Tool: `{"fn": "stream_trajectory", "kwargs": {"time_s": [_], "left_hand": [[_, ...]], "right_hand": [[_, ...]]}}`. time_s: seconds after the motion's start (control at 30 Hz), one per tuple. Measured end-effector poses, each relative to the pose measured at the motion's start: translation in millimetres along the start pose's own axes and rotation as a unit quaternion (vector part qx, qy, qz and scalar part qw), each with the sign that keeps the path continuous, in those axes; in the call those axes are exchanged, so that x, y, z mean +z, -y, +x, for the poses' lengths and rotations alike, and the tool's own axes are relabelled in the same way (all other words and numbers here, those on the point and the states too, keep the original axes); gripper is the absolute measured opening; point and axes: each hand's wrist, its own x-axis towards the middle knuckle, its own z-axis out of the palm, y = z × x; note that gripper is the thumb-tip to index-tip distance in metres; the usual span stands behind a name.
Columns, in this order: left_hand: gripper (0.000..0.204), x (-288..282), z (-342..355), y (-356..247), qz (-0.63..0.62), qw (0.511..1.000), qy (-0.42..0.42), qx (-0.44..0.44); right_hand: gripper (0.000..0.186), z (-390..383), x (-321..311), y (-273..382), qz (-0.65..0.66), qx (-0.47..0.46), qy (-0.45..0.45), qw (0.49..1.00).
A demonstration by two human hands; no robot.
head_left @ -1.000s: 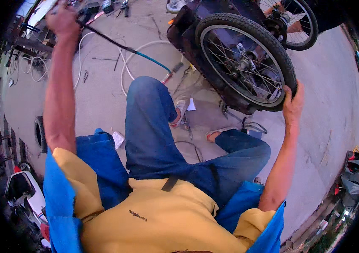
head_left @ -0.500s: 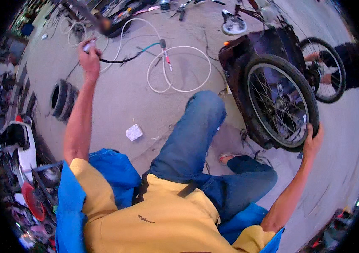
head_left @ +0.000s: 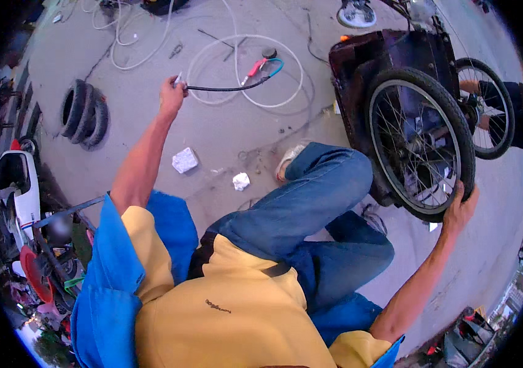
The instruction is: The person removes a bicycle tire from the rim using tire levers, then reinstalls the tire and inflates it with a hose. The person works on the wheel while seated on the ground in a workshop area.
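My left hand (head_left: 172, 98) is stretched out to the left, closed around the pale end fitting of a thin black air hose (head_left: 228, 89). The hose turns teal farther along, where a red connector (head_left: 256, 66) and a round dark piece (head_left: 269, 53) hang above the floor. On the right, my right hand (head_left: 460, 211) grips the tyre of the near spoked wheel (head_left: 467, 138) at its lower edge. That wheel is mounted on the side of a dark cart box (head_left: 355, 80). Another person's hands (head_left: 471, 86) are at the far wheel (head_left: 505, 101), partly hidden by its spokes.
A white hose (head_left: 300, 86) lies looped on the floor ahead. Several old tyres (head_left: 83, 113) stand together at left. Two white blocks, a larger one (head_left: 184, 160) and a smaller one (head_left: 241, 181), lie before my legs. A white motorbike body (head_left: 25, 196) is at the left edge.
My left hand has come rightward and nearer with the air hose. My left leg has folded, its knee swinging right. The right hand still grips the wheel; the whole view has shifted.
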Motion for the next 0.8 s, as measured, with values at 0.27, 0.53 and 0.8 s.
{"fn": "stream_trajectory", "kwargs": {"time_s": [0.27, 0.53, 0.8], "left_hand": [[0.05, 76.0, -53.0, 16.1, 0.509, 0.8, -0.001, 0.319], [0.022, 234.3, -151.1, 81.2, 0.323, 0.838, 0.393, 0.197], [0.03, 349.2, -161.6, 128.8, 0.331, 0.836, 0.422, 0.117]], "right_hand": [[0.041, 14.2, -11.7, 4.2, -0.016, -0.046, -0.018, 0.999], [0.046, 36.4, -13.3, -0.6, -0.097, -0.013, 0.055, 0.994], [0.075, 24.7, -31.2, -25.5, -0.124, -0.066, -0.01, 0.99]]}}
